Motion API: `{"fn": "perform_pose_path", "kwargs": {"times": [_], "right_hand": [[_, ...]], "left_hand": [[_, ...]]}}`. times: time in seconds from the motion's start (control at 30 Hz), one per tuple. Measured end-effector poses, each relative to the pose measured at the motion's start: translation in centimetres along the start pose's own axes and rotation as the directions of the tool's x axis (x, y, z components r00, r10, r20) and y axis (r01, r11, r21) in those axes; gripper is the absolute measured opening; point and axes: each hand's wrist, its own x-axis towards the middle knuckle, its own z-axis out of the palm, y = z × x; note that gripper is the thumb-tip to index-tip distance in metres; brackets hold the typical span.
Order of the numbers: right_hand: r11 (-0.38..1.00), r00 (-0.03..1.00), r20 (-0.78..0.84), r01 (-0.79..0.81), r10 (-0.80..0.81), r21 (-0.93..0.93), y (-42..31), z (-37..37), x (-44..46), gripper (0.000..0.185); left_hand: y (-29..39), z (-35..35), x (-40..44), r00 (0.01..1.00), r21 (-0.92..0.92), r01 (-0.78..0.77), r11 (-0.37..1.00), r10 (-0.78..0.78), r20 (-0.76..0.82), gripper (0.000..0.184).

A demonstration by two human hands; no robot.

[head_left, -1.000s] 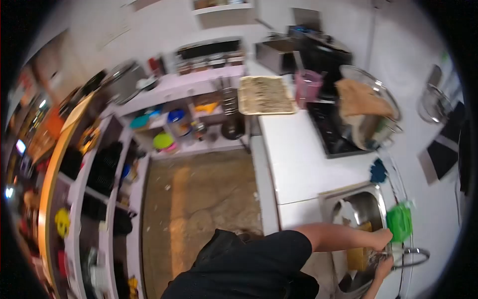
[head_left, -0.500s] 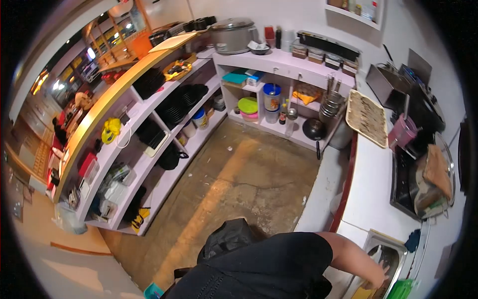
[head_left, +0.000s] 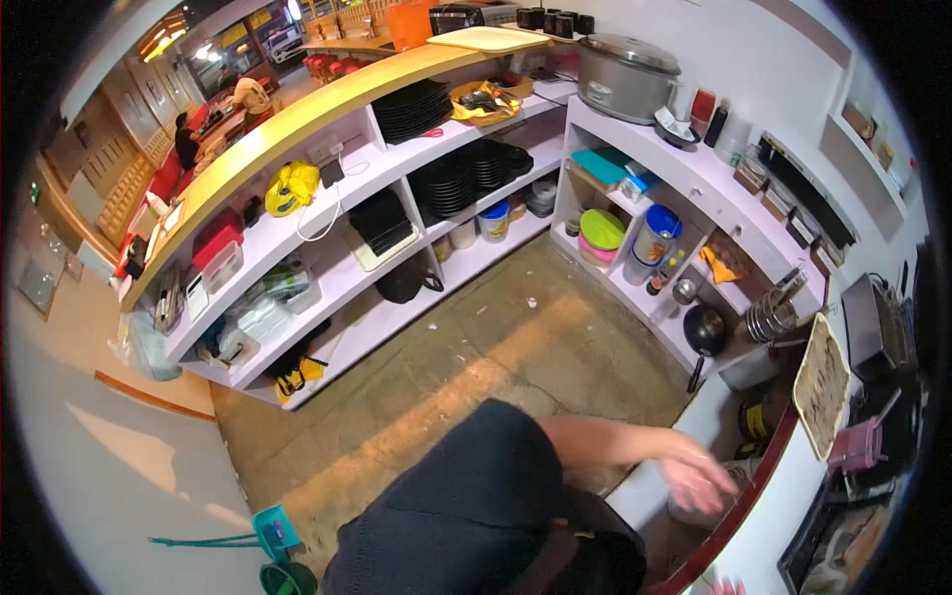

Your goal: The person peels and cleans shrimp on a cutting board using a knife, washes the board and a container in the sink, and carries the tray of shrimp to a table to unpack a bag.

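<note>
My left hand [head_left: 694, 478] reaches out from a black sleeve, its fingers loosely apart and slightly blurred, with nothing in it. It hovers beside the dark red edge [head_left: 759, 496] of the white counter [head_left: 739, 550]. Below it is a low white ledge [head_left: 719, 416] with containers, partly hidden by the hand. At the bottom edge, only the fingertips of my right hand [head_left: 729, 587] show over the counter, spread and holding nothing visible.
A stained tray [head_left: 822, 387], a pink container [head_left: 857, 445] and a black-rimmed stove [head_left: 803, 555] line the counter at right. A black wok [head_left: 704, 327] sits on the lower shelf. Lilac shelves [head_left: 372, 283] hold black plates. A teal dustpan [head_left: 276, 531] stands at lower left.
The view has swung left and the sink has gone out of sight. My left hand has left the sink and is now in the air by the counter edge. Right fingertips have appeared.
</note>
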Motion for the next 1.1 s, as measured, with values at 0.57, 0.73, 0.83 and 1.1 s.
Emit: {"fn": "perform_pose_path", "kwargs": {"times": [0.57, 0.73, 0.83, 1.1], "right_hand": [[0.921, 0.975, 0.222, -0.090, 0.004, 0.379, -0.7, 23.9, 21.6, 0.034], [0.424, 0.999, 0.047, -0.042, -0.001, 0.905, 2.5, 24.5, 34.4, 0.040], [0.213, 0.998, -0.045, 0.036, 0.037, 0.976, 2.9, 20.8, 40.2, 0.050], [0.494, 0.964, -0.262, 0.205, 0.049, 0.845, 4.9, 17.5, 45.6, 0.053]], "left_hand": [[-26.5, -16.5, -43.9, 0.000, -0.254, 0.087, 0.963, -0.255, -0.967, 0.035], [-26.4, -17.3, -39.6, 0.021, -0.130, -0.142, 0.981, -0.128, -0.992, 0.033], [-25.1, -18.9, -36.9, 0.050, -0.011, -0.331, 0.944, 0.006, -0.999, 0.032], [-20.4, -14.9, -31.0, -0.357, 0.023, 0.103, 0.994, 0.059, -0.932, 0.024]]}}
